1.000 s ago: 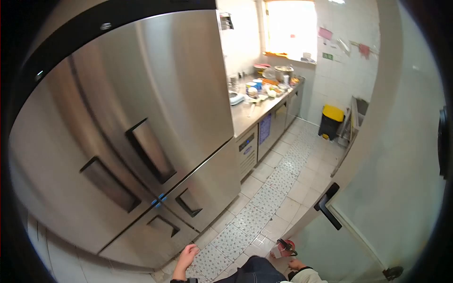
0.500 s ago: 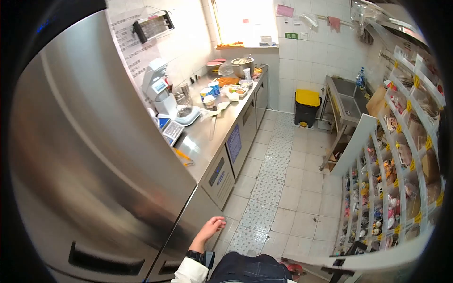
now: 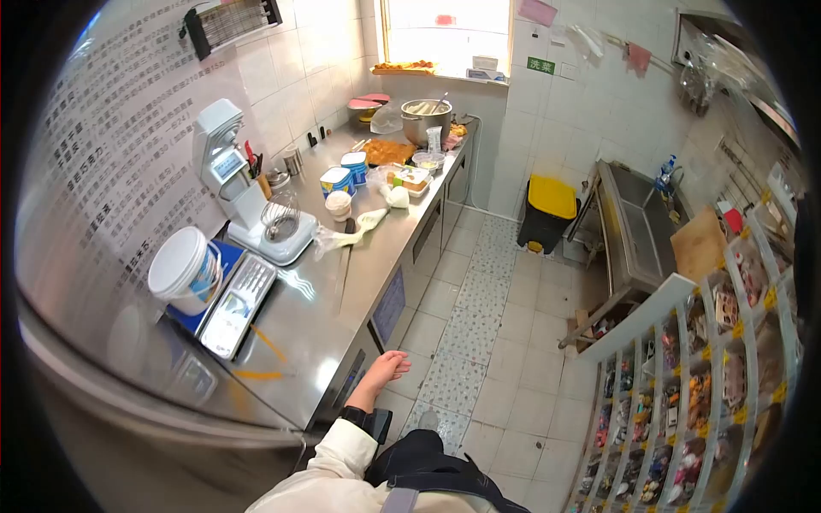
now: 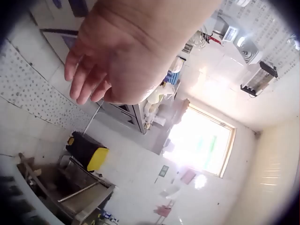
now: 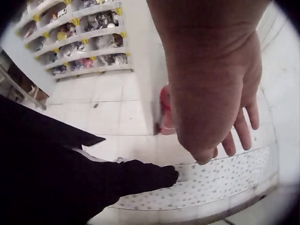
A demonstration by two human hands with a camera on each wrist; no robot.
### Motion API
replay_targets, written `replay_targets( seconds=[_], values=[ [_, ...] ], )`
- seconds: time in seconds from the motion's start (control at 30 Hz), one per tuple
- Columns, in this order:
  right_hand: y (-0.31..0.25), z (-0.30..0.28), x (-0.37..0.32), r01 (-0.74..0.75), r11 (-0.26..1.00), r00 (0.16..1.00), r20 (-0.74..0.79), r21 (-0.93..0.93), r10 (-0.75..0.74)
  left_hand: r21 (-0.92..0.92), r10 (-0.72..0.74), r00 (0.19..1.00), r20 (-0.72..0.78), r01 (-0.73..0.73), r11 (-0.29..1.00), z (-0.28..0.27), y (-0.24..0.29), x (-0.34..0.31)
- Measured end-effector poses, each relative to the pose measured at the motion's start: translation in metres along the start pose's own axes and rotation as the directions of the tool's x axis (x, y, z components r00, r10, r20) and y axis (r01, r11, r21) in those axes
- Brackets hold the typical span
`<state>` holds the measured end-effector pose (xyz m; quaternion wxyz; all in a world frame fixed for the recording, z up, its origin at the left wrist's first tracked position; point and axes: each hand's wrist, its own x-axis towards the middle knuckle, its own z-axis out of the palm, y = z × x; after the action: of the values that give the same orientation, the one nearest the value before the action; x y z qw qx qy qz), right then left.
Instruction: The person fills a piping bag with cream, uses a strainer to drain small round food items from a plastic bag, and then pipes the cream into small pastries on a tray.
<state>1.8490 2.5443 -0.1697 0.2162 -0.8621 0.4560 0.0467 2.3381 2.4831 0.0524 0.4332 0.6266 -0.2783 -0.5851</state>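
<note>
My left hand (image 3: pixel 386 373) is held out beside the front edge of the steel counter (image 3: pixel 329 342), fingers loosely bent and holding nothing. In the left wrist view the same hand (image 4: pixel 117 65) shows its palm. My right hand (image 5: pixel 213 103) hangs over the tiled floor in the right wrist view, fingers loose, with nothing held; the head view does not show it. On the counter nearest my left hand lie a long flat knife or spatula (image 3: pixel 345 275) and a piping bag (image 3: pixel 363 227). A stand mixer (image 3: pixel 248 188) and a digital scale (image 3: pixel 239 308) stand further left.
A white bucket (image 3: pixel 190 272) stands by the scale. Blue tubs (image 3: pixel 337 181) and a steel pot (image 3: pixel 426 126) sit further back. A yellow-lidded bin (image 3: pixel 549 205) and a sink (image 3: pixel 637 222) are ahead. Shelves of small items (image 3: pixel 676 402) line the right; a fridge (image 3: pixel 128 410) is left.
The view has moved forward past the fridge and door into the kitchen. The counter and the shelves are now closer. My left hand has moved along past the fridge to the counter, still holding nothing.
</note>
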Motion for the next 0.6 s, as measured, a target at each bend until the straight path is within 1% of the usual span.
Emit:
replay_targets(
  seconds=[0.03,0.1,0.17,0.2,0.23,0.33,0.37,0.43,0.5,0.57,0.6],
  values=[
    [0.006,-0.008,0.011,-0.005,1.0,1.0,0.017,-0.003,0.005,-0.004,-0.041,0.999,-0.001,0.041,0.999,0.003,0.01,0.018],
    [0.023,-0.027,0.048,-0.003,1.0,0.999,0.035,-0.015,0.004,-0.027,-0.022,1.0,0.011,0.022,0.999,0.007,0.041,0.061],
    [0.027,-0.038,0.075,0.006,1.0,0.997,0.075,-0.007,-0.005,0.013,0.09,0.992,0.088,-0.092,0.996,0.01,0.058,0.102],
    [0.029,-0.035,0.08,0.011,1.0,0.994,0.107,0.002,-0.011,0.059,0.116,0.99,0.076,-0.121,0.991,0.014,0.067,0.117],
    [0.028,-0.037,0.083,0.018,1.0,0.989,0.144,0.012,-0.019,0.055,0.092,0.994,0.059,-0.095,0.994,0.017,0.077,0.127],
    [0.055,-0.037,0.109,0.068,0.997,0.971,0.23,0.023,-0.072,0.08,0.098,0.986,0.137,-0.11,0.991,0.018,0.098,0.153],
    [0.068,-0.04,0.125,0.091,0.996,0.964,0.25,0.021,-0.094,0.073,0.098,0.989,0.11,-0.107,0.992,0.014,0.098,0.161],
    [0.097,-0.052,0.163,0.142,0.99,0.947,0.29,0.016,-0.14,0.121,0.103,0.993,0.057,-0.109,0.987,0.004,0.096,0.176],
    [0.138,-0.062,0.189,0.193,0.981,0.922,0.342,0.008,-0.184,0.119,0.097,0.995,-0.033,-0.093,0.989,-0.007,0.099,0.18],
    [0.192,-0.09,0.222,0.257,0.966,0.887,0.4,-0.016,-0.23,-0.052,-0.023,0.972,-0.233,0.011,0.999,-0.017,0.106,0.182],
    [0.217,-0.102,0.238,0.291,0.956,0.867,0.428,-0.021,-0.255,-0.135,-0.048,0.953,-0.3,0.007,0.991,-0.024,0.107,0.184]
  ],
)
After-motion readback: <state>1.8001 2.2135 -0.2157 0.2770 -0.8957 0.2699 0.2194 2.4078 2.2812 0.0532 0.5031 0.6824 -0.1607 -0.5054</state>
